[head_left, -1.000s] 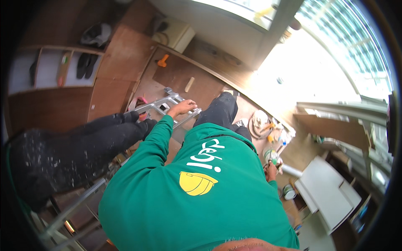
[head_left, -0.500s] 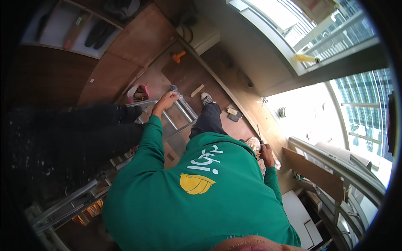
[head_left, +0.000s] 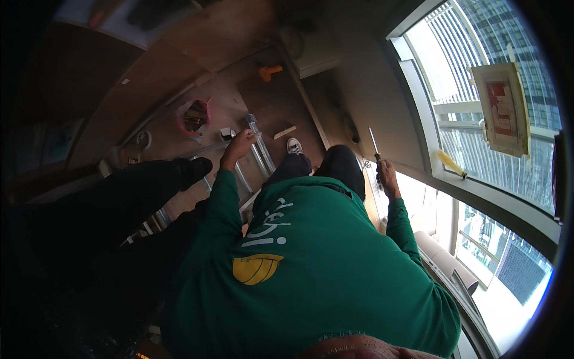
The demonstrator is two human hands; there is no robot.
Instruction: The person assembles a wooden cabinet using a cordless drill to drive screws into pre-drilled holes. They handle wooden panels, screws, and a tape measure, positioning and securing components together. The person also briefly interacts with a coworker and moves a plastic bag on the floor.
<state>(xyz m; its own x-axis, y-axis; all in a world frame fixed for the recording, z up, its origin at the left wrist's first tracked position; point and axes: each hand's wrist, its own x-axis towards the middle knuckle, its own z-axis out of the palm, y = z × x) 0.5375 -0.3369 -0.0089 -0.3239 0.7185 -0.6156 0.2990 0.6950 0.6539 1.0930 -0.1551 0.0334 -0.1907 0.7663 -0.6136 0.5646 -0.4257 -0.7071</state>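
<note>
My left hand (head_left: 240, 147) is closed on the end of a metal ladder (head_left: 260, 157), whose rails and rungs run down beside my leg. At my right side, my right hand (head_left: 387, 176) grips the dark handle of a screwdriver (head_left: 375, 143), its thin shaft pointing up and away from me. My white-and-dark shoe (head_left: 293, 146) shows beyond the ladder.
Another person's dark-clad leg (head_left: 128, 188) crosses the ladder at left. On the floor lie a pink-edged bag (head_left: 196, 117) of tools, an orange tool (head_left: 270, 73) and a wood strip (head_left: 284, 132). A yellow-handled tool (head_left: 450, 163) sits on the right window ledge.
My right hand has risen with the screwdriver, away from the crumpled pale bundle. My body and view have turned, bringing more window into sight. My left hand stays on the ladder.
</note>
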